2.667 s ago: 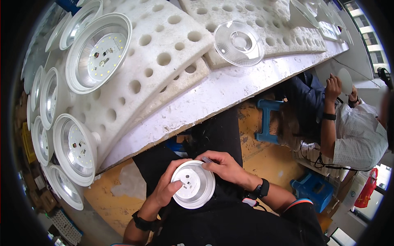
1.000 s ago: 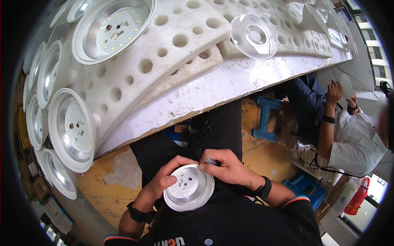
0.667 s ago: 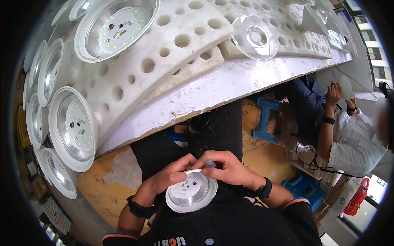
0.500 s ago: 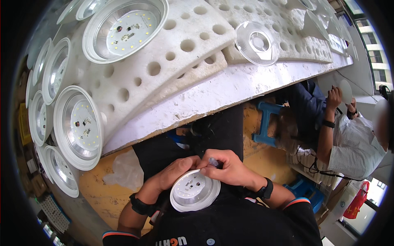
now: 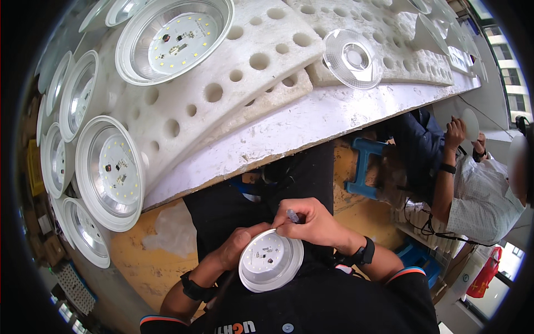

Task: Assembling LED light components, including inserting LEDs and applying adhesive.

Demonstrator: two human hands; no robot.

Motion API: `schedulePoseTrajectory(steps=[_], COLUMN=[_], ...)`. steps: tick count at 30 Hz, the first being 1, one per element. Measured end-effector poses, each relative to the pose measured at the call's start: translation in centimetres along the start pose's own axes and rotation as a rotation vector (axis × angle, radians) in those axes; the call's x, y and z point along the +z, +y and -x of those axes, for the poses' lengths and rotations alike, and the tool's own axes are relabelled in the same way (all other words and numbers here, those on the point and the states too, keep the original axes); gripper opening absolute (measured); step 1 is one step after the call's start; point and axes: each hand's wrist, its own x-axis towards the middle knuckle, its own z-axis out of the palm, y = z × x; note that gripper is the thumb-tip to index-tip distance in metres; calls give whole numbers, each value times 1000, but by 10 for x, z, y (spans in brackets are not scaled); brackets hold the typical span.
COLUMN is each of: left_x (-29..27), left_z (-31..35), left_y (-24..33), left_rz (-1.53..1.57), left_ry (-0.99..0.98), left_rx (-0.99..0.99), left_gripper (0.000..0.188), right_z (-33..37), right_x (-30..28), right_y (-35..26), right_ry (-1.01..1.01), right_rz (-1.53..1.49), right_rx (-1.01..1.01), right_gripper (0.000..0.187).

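Observation:
Close to my body, my left hand (image 5: 236, 245) holds a small round LED lamp housing (image 5: 289, 260) by its left rim. The housing is tilted, its white board with dots of LEDs facing up. My right hand (image 5: 311, 222) is closed around a small tool with a translucent bluish handle (image 5: 293, 216); its working end is hidden by my fingers. The right fingertips are at the housing's upper rim. On the table ahead, larger LED lamp housings (image 5: 111, 172) stand along the left, and one more housing (image 5: 175, 42) sits on the white foam block (image 5: 189, 100).
A clear ribbed lens (image 5: 353, 58) leans on the foam at the table's edge (image 5: 267, 145). More white lamp cups (image 5: 431, 33) stand at the far right. A seated person (image 5: 478, 183) holds a white disc (image 5: 470, 123) at the right, near a blue stool (image 5: 364, 167).
My left fingers have slid down along the rim, away from the right hand. The lamp housing has turned slightly in my grip, and the view has shifted a little.

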Motion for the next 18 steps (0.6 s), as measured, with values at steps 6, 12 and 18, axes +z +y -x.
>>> schedulePoseTrajectory(steps=[6,12,18], left_x=[-5,-2,-1], left_z=[-8,8,0], left_y=[3,23,21], left_rz=[0,-106,-113], left_ry=[-107,43,11], left_rx=[-83,73,56], left_gripper=[86,95,104], right_z=[-12,12,20], right_x=[5,-7,-6], right_y=[-19,5,11], right_ry=[-188,153,195], right_rz=[170,230,218], right_rx=[-100,140,171], right_gripper=[3,13,7])
